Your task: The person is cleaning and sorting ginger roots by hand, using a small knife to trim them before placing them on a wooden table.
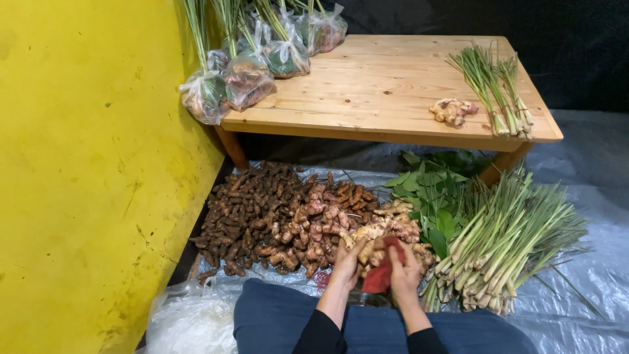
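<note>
Low in the middle of the frame, the left hand (347,262) has its fingers curled closed around a pale knobbly ginger root (375,252), while the right hand (405,272) has its fingers wrapped tight on a red cloth (383,274) pressed against that same root. Just above the hands lies the heap of pale ginger (393,226), with pinkish and dark brown roots (262,216) spreading toward the left centre and a sheaf of lemongrass stalks (504,242) at the right. A wooden table (386,98) fills the upper middle, tied plastic bags (242,78) on its upper-left corner.
</note>
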